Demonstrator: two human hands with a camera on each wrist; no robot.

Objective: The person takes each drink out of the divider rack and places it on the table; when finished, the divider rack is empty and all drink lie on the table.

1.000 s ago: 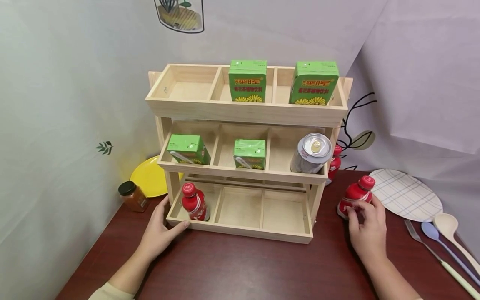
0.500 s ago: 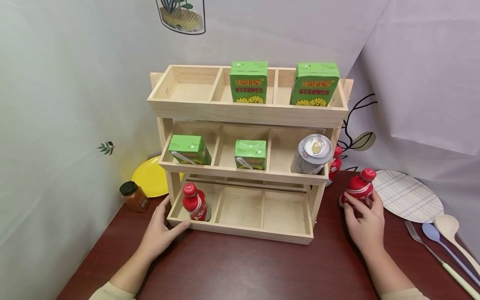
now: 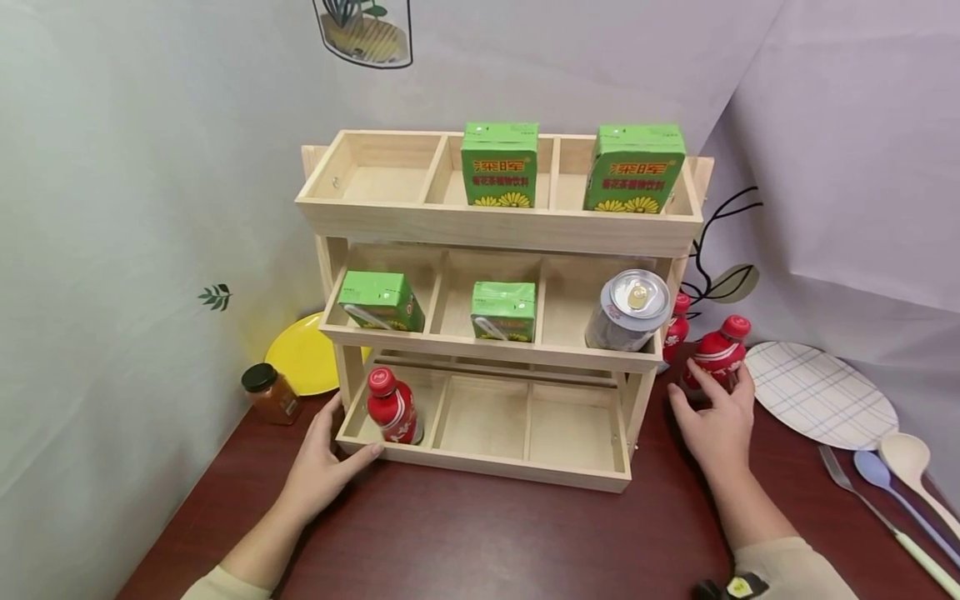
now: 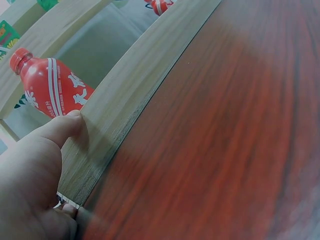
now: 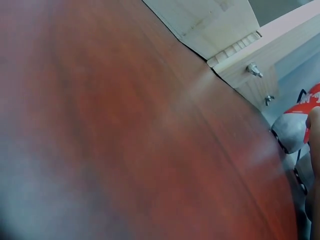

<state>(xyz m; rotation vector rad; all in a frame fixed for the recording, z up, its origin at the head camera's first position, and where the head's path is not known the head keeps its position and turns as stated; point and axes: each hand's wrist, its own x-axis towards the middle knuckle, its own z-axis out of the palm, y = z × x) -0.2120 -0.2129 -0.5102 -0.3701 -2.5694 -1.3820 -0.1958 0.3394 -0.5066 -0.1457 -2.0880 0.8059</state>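
A three-tier wooden shelf (image 3: 498, 231) stands on the table. My left hand (image 3: 318, 462) grips its lower left corner, thumb on the front board and fingers around the side, as the left wrist view also shows. Just behind that thumb, a red bottle (image 3: 393, 408) stands in the bottom left compartment. Off the shelf's right side, my right hand (image 3: 722, 421) holds another red bottle (image 3: 718, 353) by its body. A third red bottle (image 3: 676, 332) is partly hidden behind the shelf's right post. Only a sliver of the right hand shows in the right wrist view.
Green drink cartons (image 3: 500, 167) sit on the upper two tiers, with a silver can (image 3: 628, 312) at middle right. A dark-lidded jar (image 3: 271, 393) and yellow plate (image 3: 302, 357) are on the left. A checked plate (image 3: 821, 396), fork (image 3: 855, 489) and spoons (image 3: 903, 458) lie on the right.
My right hand has moved the red bottle back and slightly left, closer to the bottle behind the shelf. The left hand has stayed on the shelf corner.
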